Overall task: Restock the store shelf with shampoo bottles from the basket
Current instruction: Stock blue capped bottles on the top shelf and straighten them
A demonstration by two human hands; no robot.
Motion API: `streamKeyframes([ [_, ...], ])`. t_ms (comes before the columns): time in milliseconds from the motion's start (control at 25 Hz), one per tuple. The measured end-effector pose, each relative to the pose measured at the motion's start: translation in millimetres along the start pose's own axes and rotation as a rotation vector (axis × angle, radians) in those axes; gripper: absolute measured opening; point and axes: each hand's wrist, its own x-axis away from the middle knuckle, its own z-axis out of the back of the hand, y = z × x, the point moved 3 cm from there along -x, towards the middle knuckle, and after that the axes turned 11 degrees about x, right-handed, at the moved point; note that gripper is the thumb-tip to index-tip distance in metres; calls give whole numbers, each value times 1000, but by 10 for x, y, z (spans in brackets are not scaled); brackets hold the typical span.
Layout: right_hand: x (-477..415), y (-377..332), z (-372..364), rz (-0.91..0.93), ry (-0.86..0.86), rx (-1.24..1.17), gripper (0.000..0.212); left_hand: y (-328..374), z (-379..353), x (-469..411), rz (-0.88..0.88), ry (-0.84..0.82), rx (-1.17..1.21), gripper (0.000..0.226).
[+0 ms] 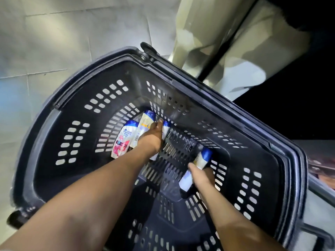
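Observation:
A deep black slotted basket (76,109) fills the view, seen from above. At its bottom left lie white shampoo bottles with blue caps: one with a pink label (123,140), one with a yellow label (144,127), and a third (165,130) partly under my left hand. My left hand (152,140) reaches down onto these bottles, fingers over the third one; the grip itself is hidden. My right hand (201,180) grips another white, blue-capped bottle (199,163) at the basket's right side, lifted off the floor of the basket.
The basket stands on a pale tiled floor (45,42). A black handle bar (226,46) rises from the basket's far rim past a person's light trouser leg (208,24). A small wheel (15,219) shows at the lower left. Dark space lies to the right.

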Motion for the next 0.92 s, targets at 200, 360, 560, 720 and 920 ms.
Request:
streamKeyframes([
  [200, 133, -129, -40, 67, -122, 81, 31, 20, -92, -117, 84, 5, 1, 98],
  [360, 270, -220, -16, 76, -178, 14, 32, -11, -222, 91, 78, -145, -89, 75],
  [560, 679, -413, 157, 173, -220, -57, 20, -72, -221, 686, 14, -150, 111, 65],
  [720, 1210, -589, 526, 292, -214, -31, 18, 40, 369, 1278, -79, -74, 182, 66],
  [920, 2162, -830, 1200, 458, -187, 35, 14, 419, 1298, 2188, -217, -19, 225, 56],
])
